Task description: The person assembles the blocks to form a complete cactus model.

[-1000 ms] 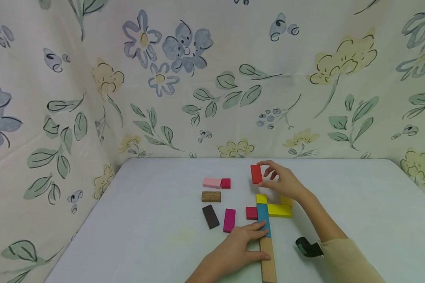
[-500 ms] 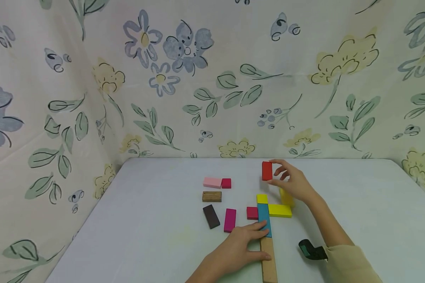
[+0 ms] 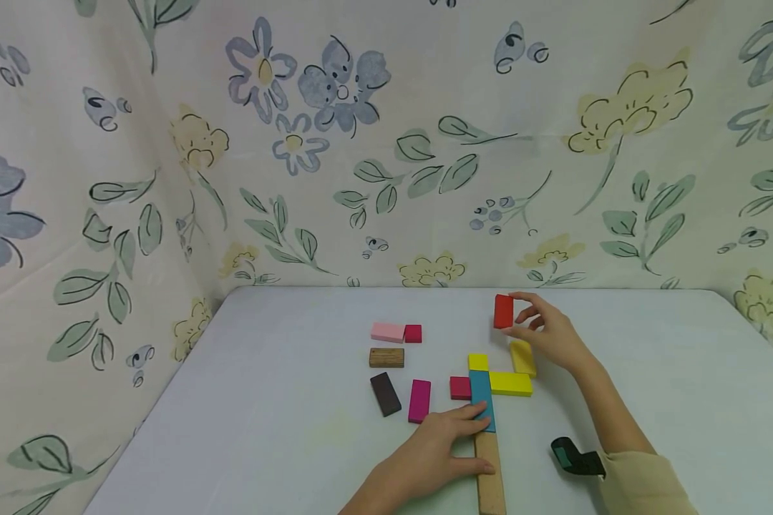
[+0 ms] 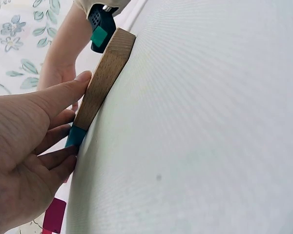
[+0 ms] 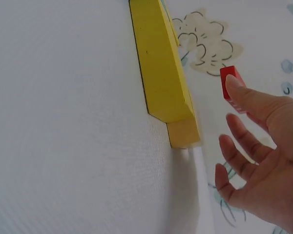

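My right hand [image 3: 554, 330] pinches a red block [image 3: 504, 312] between thumb and fingertips, raised over the far part of the table. In the right wrist view the red block [image 5: 233, 87] shows under the thumb, the other fingers spread loosely. My left hand [image 3: 434, 447] rests its fingertips on a blue block [image 3: 481, 393] and its thumb on the long wooden block [image 3: 489, 465] lined up with it. A small yellow block [image 3: 478, 362] caps the blue one. Beside it lie a dark pink block [image 3: 460, 388], a long yellow block [image 3: 511, 383] and a darker yellow block [image 3: 523, 357].
Left of the row lie a magenta block [image 3: 419, 400], a dark brown block [image 3: 386, 394], a brown wooden block [image 3: 386, 357], a light pink block [image 3: 387, 332] and a small red block [image 3: 413, 333]. Floral cloth [image 3: 386, 207] hangs behind the white table [image 3: 264, 400].
My right hand has moved to the right with the red block, which now stands more upright, and the darker yellow block shows more fully. The left hand keeps its place.
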A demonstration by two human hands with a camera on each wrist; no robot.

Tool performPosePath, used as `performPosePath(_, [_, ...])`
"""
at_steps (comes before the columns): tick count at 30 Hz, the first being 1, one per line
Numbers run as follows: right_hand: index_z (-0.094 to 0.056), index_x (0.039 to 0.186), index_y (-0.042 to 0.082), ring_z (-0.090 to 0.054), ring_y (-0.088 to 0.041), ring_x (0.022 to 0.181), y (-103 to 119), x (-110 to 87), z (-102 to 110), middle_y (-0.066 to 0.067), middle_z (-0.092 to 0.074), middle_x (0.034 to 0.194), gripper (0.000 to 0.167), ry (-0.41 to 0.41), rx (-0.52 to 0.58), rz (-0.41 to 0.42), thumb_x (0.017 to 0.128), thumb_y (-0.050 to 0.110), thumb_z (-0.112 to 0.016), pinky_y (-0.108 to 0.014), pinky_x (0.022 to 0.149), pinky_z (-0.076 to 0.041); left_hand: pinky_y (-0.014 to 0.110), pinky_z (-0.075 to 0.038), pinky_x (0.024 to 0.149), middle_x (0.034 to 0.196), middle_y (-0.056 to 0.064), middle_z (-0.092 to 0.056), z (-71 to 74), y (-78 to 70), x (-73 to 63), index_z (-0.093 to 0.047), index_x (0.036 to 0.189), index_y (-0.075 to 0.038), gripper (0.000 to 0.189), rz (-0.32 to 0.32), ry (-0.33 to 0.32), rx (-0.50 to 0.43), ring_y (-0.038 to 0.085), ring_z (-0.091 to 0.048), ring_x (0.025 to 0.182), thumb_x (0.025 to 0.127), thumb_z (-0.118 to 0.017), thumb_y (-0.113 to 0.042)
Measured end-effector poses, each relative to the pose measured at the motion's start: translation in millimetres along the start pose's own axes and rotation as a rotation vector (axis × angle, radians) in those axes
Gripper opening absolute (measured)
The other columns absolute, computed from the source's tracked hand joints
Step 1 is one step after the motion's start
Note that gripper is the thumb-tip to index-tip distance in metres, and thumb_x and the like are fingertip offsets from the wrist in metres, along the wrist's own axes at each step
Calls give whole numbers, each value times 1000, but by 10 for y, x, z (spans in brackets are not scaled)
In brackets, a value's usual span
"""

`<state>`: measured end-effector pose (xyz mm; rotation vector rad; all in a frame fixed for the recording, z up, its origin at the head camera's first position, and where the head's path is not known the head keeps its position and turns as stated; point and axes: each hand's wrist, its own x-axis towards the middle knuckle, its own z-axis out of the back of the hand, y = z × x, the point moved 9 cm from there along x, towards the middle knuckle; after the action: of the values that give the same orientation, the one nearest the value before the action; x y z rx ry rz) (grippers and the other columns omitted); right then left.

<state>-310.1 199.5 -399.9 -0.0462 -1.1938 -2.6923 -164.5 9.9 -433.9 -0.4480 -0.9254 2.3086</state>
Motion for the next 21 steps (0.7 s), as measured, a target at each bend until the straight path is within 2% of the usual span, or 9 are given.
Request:
performPosePath(12, [-43,154,2,-61,-32,95,-144,-37,38,-21,-65,111,64,21,4,-24,99,14,-74,-30,74,-54,28,-49,112,163,-11,-47,-4,14,11,-58,152,-19,64,8,4,-1,10,-44,151,96,-76,-44])
performPosePath(21, [-42,154,1,-61,-33,99,-266,-42,38,-19,-65,108,65,35,1,-50,100,18,-74,-32,78,-54,30,-47,115,163,-11,-46,-1,5,-2,-58,152,-18,64,4,2,18,10,-43,151,97,-76,-44])
